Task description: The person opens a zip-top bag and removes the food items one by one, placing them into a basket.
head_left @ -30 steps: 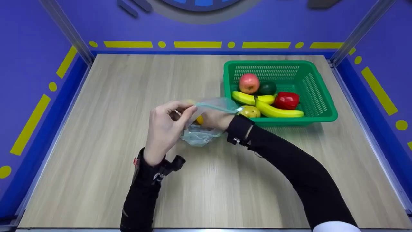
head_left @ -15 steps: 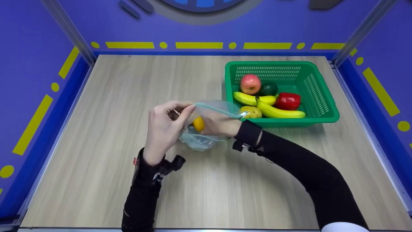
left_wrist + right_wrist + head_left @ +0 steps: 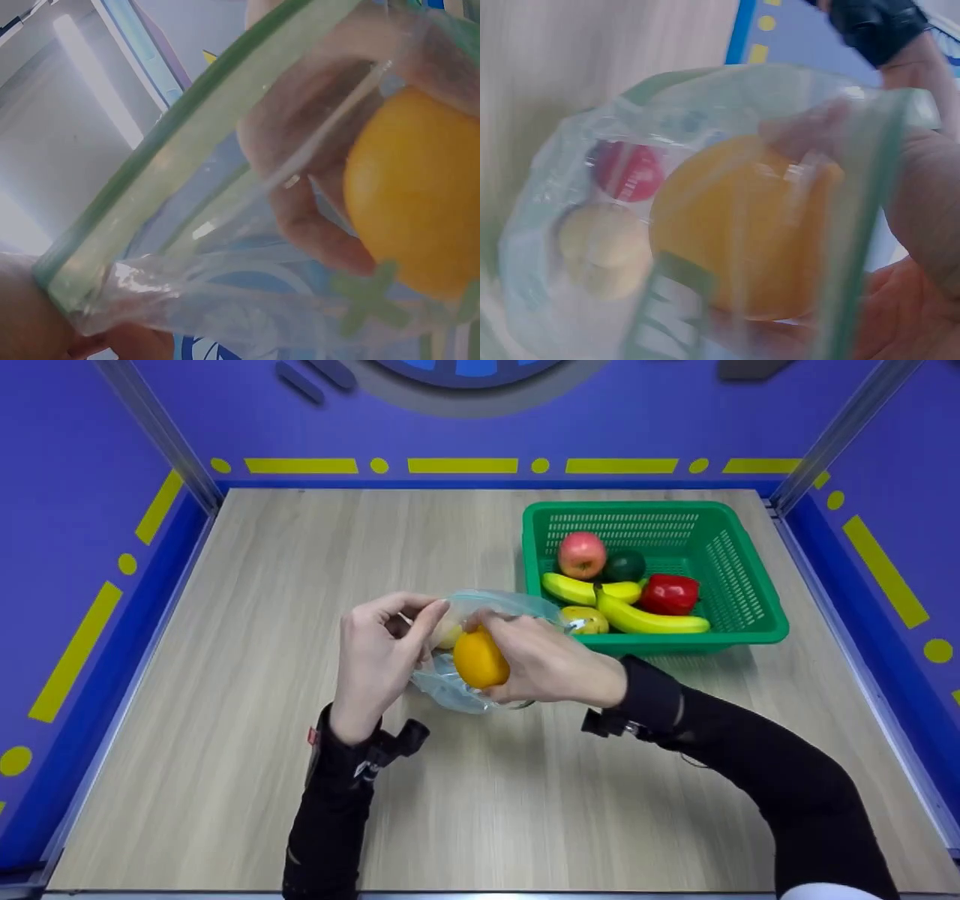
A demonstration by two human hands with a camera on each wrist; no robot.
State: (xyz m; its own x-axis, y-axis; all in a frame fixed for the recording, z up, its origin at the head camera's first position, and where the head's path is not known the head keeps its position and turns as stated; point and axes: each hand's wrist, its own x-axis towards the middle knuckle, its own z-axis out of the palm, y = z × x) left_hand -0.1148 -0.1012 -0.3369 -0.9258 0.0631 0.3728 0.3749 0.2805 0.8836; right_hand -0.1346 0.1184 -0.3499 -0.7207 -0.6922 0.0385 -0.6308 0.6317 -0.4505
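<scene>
My left hand (image 3: 377, 656) pinches the rim of a clear zip bag (image 3: 454, 692) between thumb and fingers, near the table's middle. An orange (image 3: 481, 658) is gripped in my right hand (image 3: 561, 658), at the bag's mouth. Through the plastic in the left wrist view, fingers curl round the orange (image 3: 420, 195). Inside the bag, the right wrist view shows a round red item (image 3: 630, 172) and a pale yellow, lumpy item (image 3: 604, 251); their kinds are blurred. Part of the bag is hidden behind both hands.
A green basket (image 3: 750, 585) stands right of the bag. It holds an apple (image 3: 582, 555), a dark green fruit (image 3: 624, 565), bananas (image 3: 652, 621), a red pepper (image 3: 670, 594) and a yellowish round fruit (image 3: 585, 620). Blue walls (image 3: 480, 435) border the table.
My right hand has drawn back to the right and toward me, bringing the orange from deeper in the bag to its mouth. The left hand keeps its pinch nearly in place.
</scene>
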